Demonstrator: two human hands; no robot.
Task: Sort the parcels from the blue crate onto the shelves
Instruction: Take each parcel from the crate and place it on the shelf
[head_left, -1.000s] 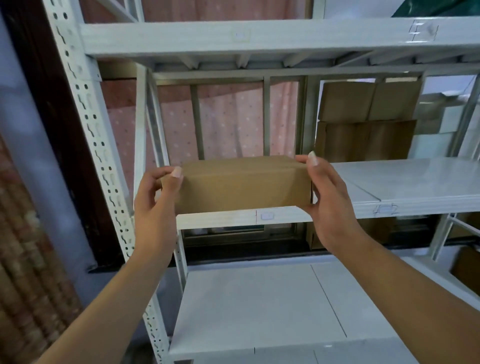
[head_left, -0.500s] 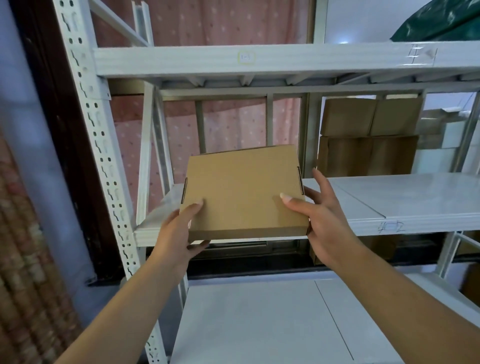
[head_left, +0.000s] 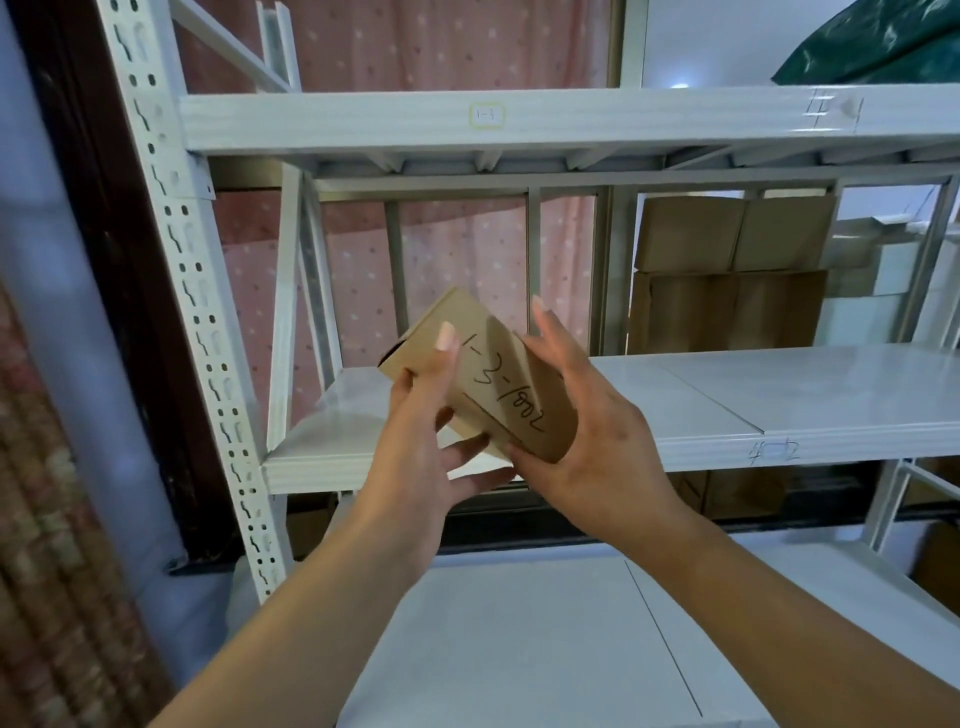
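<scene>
As left hand (head_left: 423, 441) and right hand (head_left: 597, 436) pinch it, the parcel (head_left: 501, 387) slants lengthwise down-right.

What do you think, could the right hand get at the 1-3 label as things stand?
Probably yes: nothing stands between the right hand and the label above, but it and the left hand hold the box.

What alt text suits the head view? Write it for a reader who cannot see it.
The person's left hand and right hand hold a tilted brown cardboard parcel, handwritten with a code beginning 1-3, before white metal shelving. A tag on the upper beam reads 1-3; more cardboard boxes stand behind the shelving at right.
</scene>
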